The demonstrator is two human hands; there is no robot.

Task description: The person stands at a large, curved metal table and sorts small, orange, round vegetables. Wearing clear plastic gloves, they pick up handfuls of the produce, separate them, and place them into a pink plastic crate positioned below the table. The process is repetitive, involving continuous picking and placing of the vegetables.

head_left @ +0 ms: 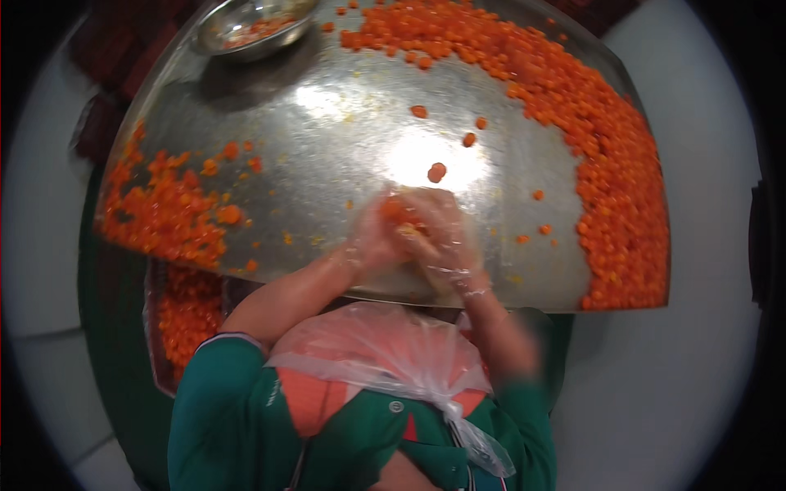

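Note:
Over the near middle of a steel work table, my left hand and my right hand are brought together. Clear plastic gloves cover both, and motion blurs them. Between the palms and fingers I hold several soft-looking orange food pieces; how many is hidden. A loose orange piece lies just beyond my fingertips, with a few more scattered farther out. To my left a wet, mashed-looking heap of orange pieces spreads to the table's edge. A thick band of rounder orange pieces curves along the right and far rim.
A steel bowl with orange and pale scraps stands at the far left. Below the table's left edge, a plastic-lined crate holds more orange pieces. Dark red crates are beyond the table. A clear plastic apron covers my front.

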